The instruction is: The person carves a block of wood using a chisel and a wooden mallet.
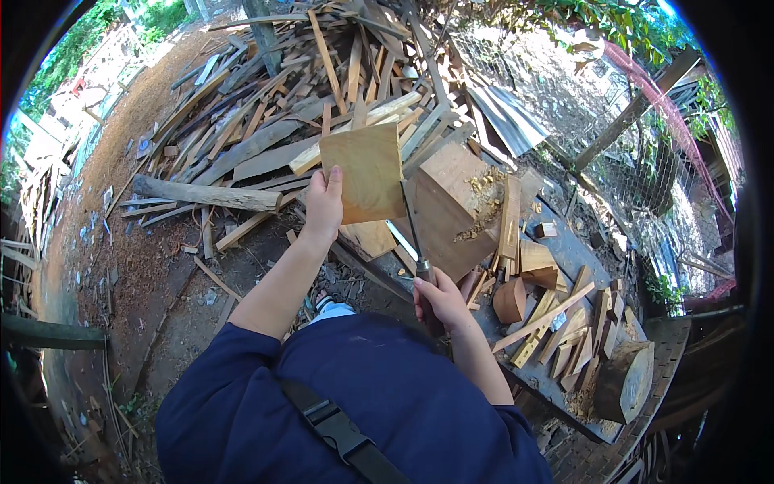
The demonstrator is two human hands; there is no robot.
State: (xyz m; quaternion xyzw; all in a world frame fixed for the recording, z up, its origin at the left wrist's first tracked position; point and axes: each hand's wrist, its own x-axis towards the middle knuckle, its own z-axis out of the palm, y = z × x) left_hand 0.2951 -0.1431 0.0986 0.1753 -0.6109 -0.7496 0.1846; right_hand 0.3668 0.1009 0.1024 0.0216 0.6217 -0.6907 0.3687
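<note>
Currently, left hand point(325, 206): I see it gripping the square board point(371, 177) by its left edge, thumb on the near face, fingers hidden from me behind.
Board: I find it raised just left of the big block point(447, 214), its broad face turned toward my camera.
Right hand point(442, 300): I see it closed around the handle point(433, 321) of a slim-bladed tool point(423, 266), nearer to me than the big block.
Blade point(413, 219): it points away from me, between the board and the big block, its tip at the board's right edge; I cannot tell whether they touch.
Shavings point(486, 189): I make out pale bits along the big block's right side.
Bench point(576, 256): it stretches right of the big block, bearing wooden offcuts point(548, 313) and a rounded wedge point(509, 301).
Scrap pile point(298, 105): I see it heaped beyond and left of the big block.
Metal sheet point(506, 121): ridged, beyond the big block.
</note>
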